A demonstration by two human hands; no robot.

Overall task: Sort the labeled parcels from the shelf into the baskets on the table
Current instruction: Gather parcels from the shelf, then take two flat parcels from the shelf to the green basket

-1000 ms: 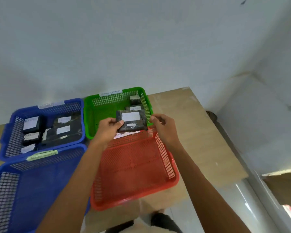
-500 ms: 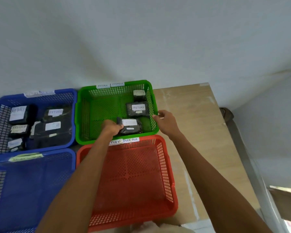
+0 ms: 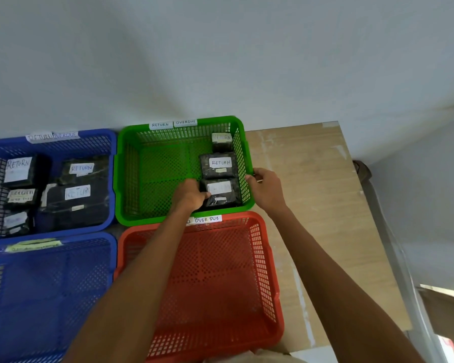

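My left hand (image 3: 190, 195) grips the left edge of a black wrapped parcel (image 3: 223, 193) with a white label, which lies in the front right corner of the green basket (image 3: 142, 218). My right hand (image 3: 266, 189) is outside that basket, its fingers curled on the right rim. Two more black parcels lie behind the held one: one labelled RETURN (image 3: 219, 166) and a smaller one (image 3: 222, 141) in the far corner. The green basket carries tags reading RETURN and OVERDUE.
An orange-red basket (image 3: 278, 284) with nothing in it sits in front of the green one, under my forearms. At the back left a blue basket (image 3: 110, 179) holds several RETURN parcels; another blue basket (image 3: 50, 297) sits before it. Bare wooden tabletop (image 3: 312, 192) extends right.
The parcel went from both hands above the orange-red basket down into the green basket's front right corner. My right hand let go of it and moved to the basket's right rim.
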